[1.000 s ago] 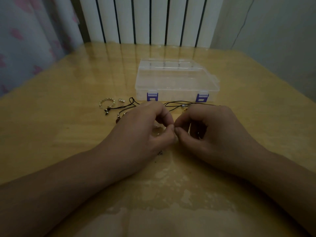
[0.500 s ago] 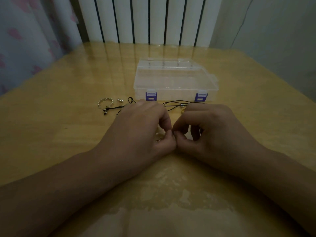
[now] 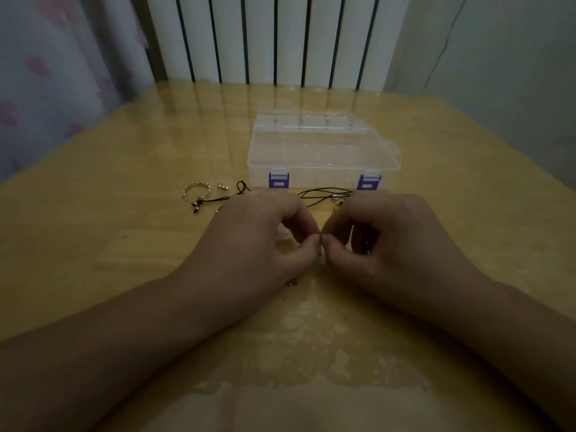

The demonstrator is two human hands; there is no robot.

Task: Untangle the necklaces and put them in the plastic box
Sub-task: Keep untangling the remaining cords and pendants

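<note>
My left hand (image 3: 258, 244) and my right hand (image 3: 392, 241) meet at the table's middle, thumbs and forefingers pinching a small piece of necklace (image 3: 319, 248) between them. Black cords of the necklaces (image 3: 324, 194) run out from behind both hands toward the box. More black cord with a small pendant (image 3: 212, 201) lies to the left. A tiny metal bit (image 3: 292, 282) shows below my left hand. The clear plastic box (image 3: 321, 151) with two purple latches stands shut just beyond my hands.
A silver beaded ring-shaped chain (image 3: 196, 190) and a small silver bead (image 3: 222, 186) lie left of the box. The wooden table (image 3: 93, 229) has a glossy cover. A white radiator (image 3: 274, 39) and a curtain (image 3: 46, 73) stand behind the table.
Both hands stay pinched together at the same spot, with only slight finger shifts. The view has tilted a little.
</note>
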